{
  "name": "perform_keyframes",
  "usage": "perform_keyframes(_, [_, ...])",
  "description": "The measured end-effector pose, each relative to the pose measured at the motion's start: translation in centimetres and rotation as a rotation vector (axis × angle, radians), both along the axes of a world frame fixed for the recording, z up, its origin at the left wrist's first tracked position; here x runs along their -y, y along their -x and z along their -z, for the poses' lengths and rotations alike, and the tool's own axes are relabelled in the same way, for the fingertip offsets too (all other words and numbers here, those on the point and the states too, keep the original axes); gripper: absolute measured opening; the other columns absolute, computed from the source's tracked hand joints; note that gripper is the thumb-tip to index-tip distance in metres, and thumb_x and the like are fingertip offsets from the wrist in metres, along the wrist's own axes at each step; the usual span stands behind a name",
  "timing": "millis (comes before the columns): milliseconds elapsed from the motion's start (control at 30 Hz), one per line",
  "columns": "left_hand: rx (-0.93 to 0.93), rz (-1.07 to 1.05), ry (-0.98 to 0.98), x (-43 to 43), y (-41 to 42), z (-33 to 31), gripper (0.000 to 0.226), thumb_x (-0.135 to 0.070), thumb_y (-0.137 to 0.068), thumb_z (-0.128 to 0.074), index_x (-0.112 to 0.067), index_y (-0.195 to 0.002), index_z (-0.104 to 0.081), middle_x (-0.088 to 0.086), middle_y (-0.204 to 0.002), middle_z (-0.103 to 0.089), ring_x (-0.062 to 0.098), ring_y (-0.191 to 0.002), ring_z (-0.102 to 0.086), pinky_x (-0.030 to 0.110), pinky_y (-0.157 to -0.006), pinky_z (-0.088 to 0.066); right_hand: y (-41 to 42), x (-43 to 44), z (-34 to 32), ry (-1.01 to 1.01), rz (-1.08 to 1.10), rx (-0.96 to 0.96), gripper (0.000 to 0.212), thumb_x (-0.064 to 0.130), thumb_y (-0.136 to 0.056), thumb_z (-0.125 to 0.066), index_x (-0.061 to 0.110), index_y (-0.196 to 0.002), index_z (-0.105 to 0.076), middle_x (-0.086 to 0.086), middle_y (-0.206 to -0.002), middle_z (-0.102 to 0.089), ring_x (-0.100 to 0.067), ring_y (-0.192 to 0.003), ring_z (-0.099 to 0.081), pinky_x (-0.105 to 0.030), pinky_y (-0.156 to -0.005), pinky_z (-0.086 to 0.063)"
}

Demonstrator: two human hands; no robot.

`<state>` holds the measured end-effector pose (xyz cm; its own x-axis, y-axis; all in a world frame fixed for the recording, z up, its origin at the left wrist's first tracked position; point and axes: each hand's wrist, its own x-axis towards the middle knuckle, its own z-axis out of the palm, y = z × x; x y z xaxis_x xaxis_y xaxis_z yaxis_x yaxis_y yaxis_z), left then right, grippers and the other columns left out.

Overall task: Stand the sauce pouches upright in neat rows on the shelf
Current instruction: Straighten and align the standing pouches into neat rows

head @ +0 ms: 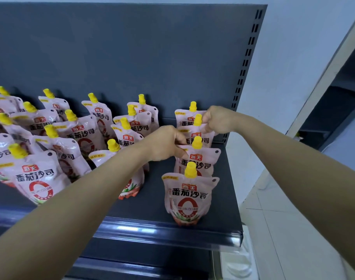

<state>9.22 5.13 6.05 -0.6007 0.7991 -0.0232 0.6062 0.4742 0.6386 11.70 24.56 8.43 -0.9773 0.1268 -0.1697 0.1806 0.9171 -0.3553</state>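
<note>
Nearest the shelf's front lip (168,232) stands the front tomato sauce pouch (187,199), upright, yellow cap up. Behind it, a third pouch (198,158) stands too. Further back, the left hand (164,143) and right hand (218,120) pinch the top corners of the second-from-back pouch (196,136). The rearmost pouch (189,118) sits just before the back panel (132,57). Left of this row, more pouches (77,136) lean loosely.

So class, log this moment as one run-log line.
left hand: pinching pouch edge | right hand: pinching same pouch | rightmost row: four pouches upright | shelf
</note>
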Motion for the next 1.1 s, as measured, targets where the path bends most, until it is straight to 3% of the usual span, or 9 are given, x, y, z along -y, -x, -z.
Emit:
perform_keyframes(100, [-0.013, 0.005, 0.0, 0.2, 0.0, 0.0, 0.015, -0.012, -0.076, -0.073, 0.002, -0.082, -0.069, 0.024, -0.089, -0.068, 0.027, -0.077, -0.061, 0.045, -0.085, -0.051, 0.1, -0.1, -0.1, 0.018, 0.015, 0.019, 0.024, 0.012, -0.088, -0.062, -0.01, -0.078, -0.061, -0.011, -0.072, -0.047, -0.023, -0.071, -0.048, -0.029, -0.069, -0.042])
perform_keyframes(233, [-0.029, 0.012, 0.001, 0.5, 0.2, 0.3, 0.023, -0.012, -0.077, -0.072, 0.008, -0.087, -0.066, 0.028, -0.095, -0.066, 0.03, -0.079, -0.061, 0.047, -0.086, -0.05, 0.3, -0.2, 0.0, 0.016, 0.027, 0.053, 0.037, 0.012, -0.09, -0.061, 0.01, -0.055, -0.049, -0.005, -0.065, -0.044, -0.022, -0.066, -0.049, -0.029, -0.068, -0.045])
perform_keyframes(400, [-0.062, 0.01, -0.013, 0.5, 0.3, 0.4, 0.018, -0.011, -0.077, -0.072, 0.006, -0.081, -0.067, 0.024, -0.089, -0.067, 0.029, -0.078, -0.061, 0.045, -0.082, -0.051, 0.2, -0.6, 0.4, 0.075, 0.089, 0.058, 0.043, 0.011, -0.088, -0.064, 0.015, -0.049, -0.046, -0.001, -0.058, -0.045, -0.016, -0.054, -0.051, -0.021, -0.052, -0.045])
perform_keyframes(467, [-0.063, 0.011, -0.012, 0.4, 0.4, 0.4, 0.018, -0.011, -0.077, -0.072, 0.006, -0.082, -0.067, 0.023, -0.09, -0.068, 0.034, -0.085, -0.063, 0.045, -0.082, -0.052, 0.2, -0.7, 0.6, 0.111, 0.099, 0.065, 0.035, 0.011, -0.089, -0.064, 0.013, -0.055, -0.055, -0.003, -0.064, -0.054, -0.018, -0.061, -0.058, -0.023, -0.057, -0.051])
perform_keyframes(533, [-0.06, 0.016, -0.003, 0.4, 0.5, 0.4, 0.02, -0.011, -0.077, -0.072, 0.008, -0.082, -0.066, 0.025, -0.09, -0.067, 0.036, -0.087, -0.062, 0.045, -0.082, -0.052, 0.2, -0.8, 0.7, 0.129, 0.103, 0.076, 0.016, 0.013, -0.09, -0.063, 0.003, -0.079, -0.067, -0.01, -0.083, -0.065, -0.025, -0.079, -0.067, -0.026, -0.065, -0.056])
perform_keyframes(633, [-0.06, 0.018, 0.008, 0.4, 0.5, 0.3, 0.018, -0.011, -0.077, -0.072, 0.005, -0.081, -0.068, 0.022, -0.089, -0.069, 0.033, -0.086, -0.064, 0.041, -0.081, -0.053, 0.2, -0.9, 0.7, 0.144, 0.128, 0.065, 0.022, 0.013, -0.091, -0.061, -0.006, -0.102, -0.065, -0.018, -0.103, -0.069, -0.029, -0.091, -0.069, -0.026, -0.067, -0.057])
perform_keyframes(767, [-0.023, 0.026, -0.013, 0.5, 0.3, 0.2, 0.011, -0.009, -0.078, -0.071, 0.0, -0.084, -0.071, 0.014, -0.088, -0.072, 0.02, -0.079, -0.064, 0.028, -0.075, -0.051, 0.0, -1.2, 0.8, 0.212, 0.169, 0.051, 0.026, 0.012, -0.091, -0.061, -0.004, -0.11, -0.064, -0.018, -0.109, -0.07, -0.028, -0.095, -0.069, -0.026, -0.068, -0.058])
perform_keyframes(900, [-0.014, 0.032, -0.022, 0.8, 0.3, 0.2, 0.017, -0.015, -0.08, -0.069, 0.001, -0.087, -0.069, 0.021, -0.092, -0.069, 0.03, -0.088, -0.063, 0.039, -0.082, -0.051, -0.4, -1.6, 1.2, 0.271, 0.164, 0.085, 0.027, 0.016, -0.09, -0.062, -0.001, -0.111, -0.065, -0.015, -0.11, -0.069, -0.026, -0.094, -0.07, -0.024, -0.066, -0.058])
perform_keyframes(1100, [-0.032, 0.038, -0.039, 1.3, 0.4, -0.2, 0.011, -0.015, -0.082, -0.068, -0.01, -0.09, -0.073, 0.004, -0.091, -0.073, 0.015, -0.086, -0.066, 0.035, -0.086, -0.053, -0.3, -1.4, 1.1, 0.248, 0.143, 0.12, 0.03, 0.019, -0.091, -0.061, 0.001, -0.115, -0.063, -0.013, -0.113, -0.068, -0.028, -0.099, -0.069, -0.035, -0.084, -0.058])
